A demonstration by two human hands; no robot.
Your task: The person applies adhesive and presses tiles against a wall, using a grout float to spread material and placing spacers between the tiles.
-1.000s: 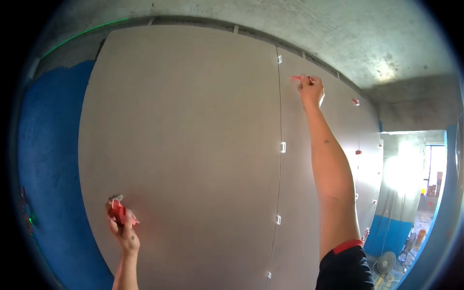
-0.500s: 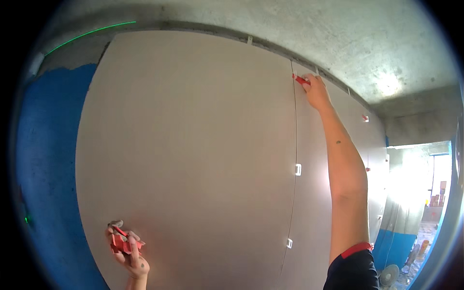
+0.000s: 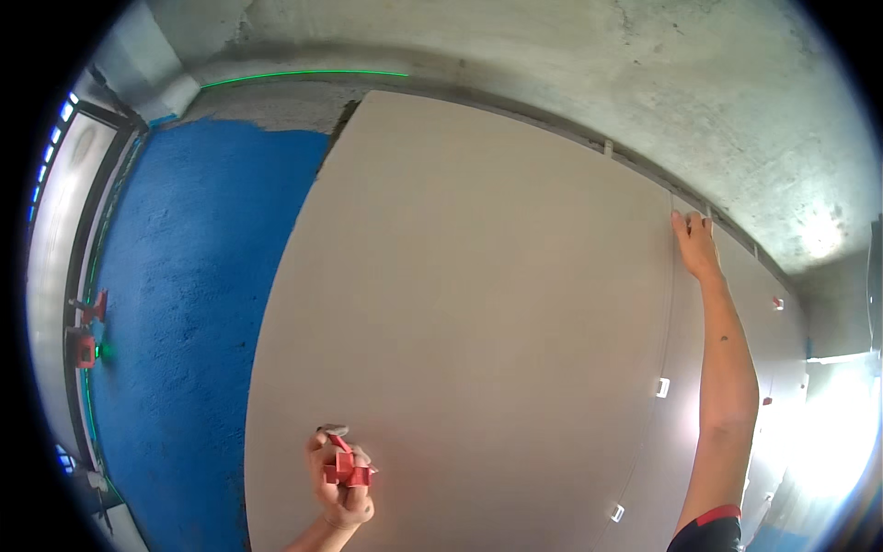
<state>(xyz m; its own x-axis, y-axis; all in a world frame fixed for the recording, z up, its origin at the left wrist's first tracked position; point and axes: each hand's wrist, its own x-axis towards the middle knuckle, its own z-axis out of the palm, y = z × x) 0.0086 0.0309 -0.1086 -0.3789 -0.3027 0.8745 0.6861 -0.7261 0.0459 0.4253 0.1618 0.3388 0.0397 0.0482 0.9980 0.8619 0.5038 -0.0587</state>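
Note:
Low in the view, my left hand [image 3: 349, 506] is closed around several red plastic wedges [image 3: 346, 471]. A small greyish piece [image 3: 333, 430] shows at its fingertips; its kind is unclear. My right hand [image 3: 699, 247] reaches up to the top of the narrow seam [image 3: 670, 294] between the large beige wall panels [image 3: 478, 294]. Its fingers are bent against the panel, and whatever they grip is hidden. Further down this seam sit two white clips, an upper clip [image 3: 662, 387] and a lower clip [image 3: 617, 512].
Blue-coated wall [image 3: 202, 276] borders the panel's left edge. A red laser device [image 3: 86, 350] glows green by a dark frame [image 3: 97, 184] at far left. The concrete ceiling [image 3: 552, 64] lies overhead; another clip with red [image 3: 778, 304] sits farther right.
The view has swung left, bringing the laser device and frame into sight. The red wedge that showed in my right hand is no longer visible. My left hand still holds its wedges.

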